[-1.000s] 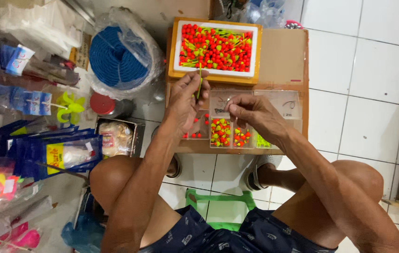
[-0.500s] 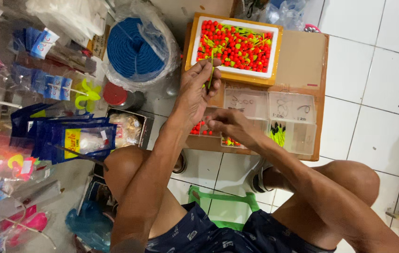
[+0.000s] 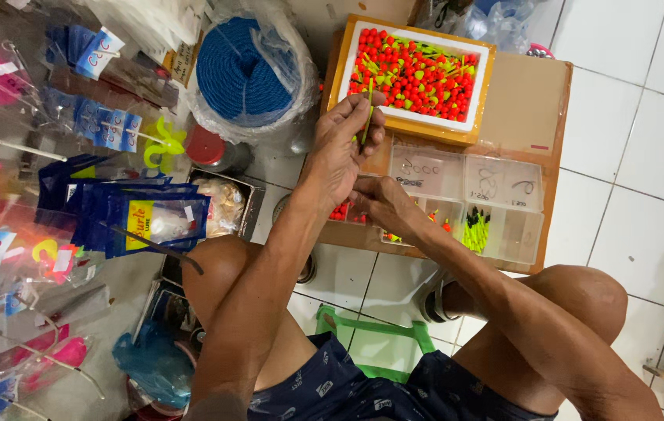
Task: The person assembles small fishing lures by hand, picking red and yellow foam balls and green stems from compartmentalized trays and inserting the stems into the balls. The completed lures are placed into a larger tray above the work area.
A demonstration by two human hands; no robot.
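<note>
— Fingers of your left hand (image 3: 340,152) pinch a thin yellow-green float stem (image 3: 366,117) over the white tray (image 3: 482,86).
— And your right hand (image 3: 383,204)?
— It's dropped lower to the clear compartment box (image 3: 503,204), fingers curled; whether they hold anything, I cannot tell.

1. At upper centre of your frame sits a blue rope coil (image 3: 242,70) in clear plastic.
2. Left of centre lie blue packets (image 3: 141,218), with a yellow hook (image 3: 159,144) above them.
3. At lower centre you have a green stool (image 3: 371,343) on the white tile floor (image 3: 644,117).
4. Pink packets (image 3: 44,355) lie lower left.
</note>
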